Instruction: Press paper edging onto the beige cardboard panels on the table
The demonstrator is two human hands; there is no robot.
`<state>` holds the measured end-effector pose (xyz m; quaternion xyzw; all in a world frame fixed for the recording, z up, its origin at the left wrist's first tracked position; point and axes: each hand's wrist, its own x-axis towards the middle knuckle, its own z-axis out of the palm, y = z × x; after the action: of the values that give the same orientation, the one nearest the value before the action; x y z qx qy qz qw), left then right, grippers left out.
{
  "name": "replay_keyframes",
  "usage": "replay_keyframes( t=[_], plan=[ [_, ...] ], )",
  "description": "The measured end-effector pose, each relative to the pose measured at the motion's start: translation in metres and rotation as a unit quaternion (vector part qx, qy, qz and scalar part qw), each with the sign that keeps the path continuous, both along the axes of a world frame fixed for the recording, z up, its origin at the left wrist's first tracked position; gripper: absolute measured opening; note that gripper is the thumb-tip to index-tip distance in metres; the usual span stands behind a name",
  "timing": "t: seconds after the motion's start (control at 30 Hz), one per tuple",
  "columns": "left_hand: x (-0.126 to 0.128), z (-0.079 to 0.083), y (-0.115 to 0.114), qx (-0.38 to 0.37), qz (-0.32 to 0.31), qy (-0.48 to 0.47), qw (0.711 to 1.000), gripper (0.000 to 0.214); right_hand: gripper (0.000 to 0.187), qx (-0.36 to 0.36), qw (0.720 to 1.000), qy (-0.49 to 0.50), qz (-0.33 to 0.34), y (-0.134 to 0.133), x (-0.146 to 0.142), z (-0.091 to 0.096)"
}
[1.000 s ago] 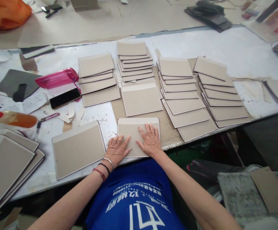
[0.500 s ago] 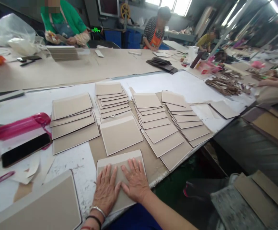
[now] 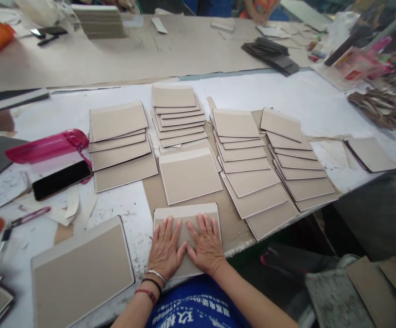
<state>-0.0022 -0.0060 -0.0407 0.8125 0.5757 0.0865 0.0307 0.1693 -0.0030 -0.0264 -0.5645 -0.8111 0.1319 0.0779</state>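
Note:
Both my hands lie flat, side by side, on a grey cardboard panel with a pale strip along its far edge point(image 3: 184, 213) at the table's near edge. My left hand point(image 3: 165, 249) has its fingers stretched out on the panel's left half, with bracelets at the wrist. My right hand point(image 3: 206, 246) is spread on the right half, thumb touching the left hand. Neither hand holds anything. Just beyond lies another single panel point(image 3: 189, 175).
Fanned stacks of the same panels point(image 3: 119, 146) point(image 3: 179, 114) point(image 3: 249, 168) point(image 3: 297, 159) cover the white table point(image 3: 321, 100). A larger board point(image 3: 82, 273) lies at left. A pink case point(image 3: 48, 146), a black phone point(image 3: 61, 180) and a pink cutter point(image 3: 27, 217) are at left.
My hands have stayed flat on the same panel, drawn closer together. The camera tilted up toward other workers, then back down to the table.

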Motion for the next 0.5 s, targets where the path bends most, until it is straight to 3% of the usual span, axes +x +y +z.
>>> replay_keyframes(
  t=[0.2,0.33,0.4,0.43,0.5],
  plan=[
    [0.006,0.008,0.001,-0.057,0.022,-0.048,0.997,0.059,0.055,0.064,0.997,0.041,0.004,0.001,0.001,0.003],
    [-0.001,0.025,0.004,-0.114,0.072,-0.202,0.970,0.052,0.042,0.153,0.977,0.136,-0.058,-0.004,0.010,-0.003],
    [-0.013,0.036,0.002,-0.129,0.162,-0.324,0.923,0.048,0.038,0.157,0.962,0.183,-0.129,-0.010,0.018,-0.003],
    [-0.019,0.042,-0.001,-0.145,0.225,-0.390,0.881,0.046,0.036,0.146,0.954,0.203,-0.164,-0.015,0.023,-0.002],
    [-0.031,0.049,-0.008,-0.199,0.348,-0.497,0.769,0.041,0.033,0.100,0.943,0.232,-0.217,-0.023,0.032,0.002]
  ],
)
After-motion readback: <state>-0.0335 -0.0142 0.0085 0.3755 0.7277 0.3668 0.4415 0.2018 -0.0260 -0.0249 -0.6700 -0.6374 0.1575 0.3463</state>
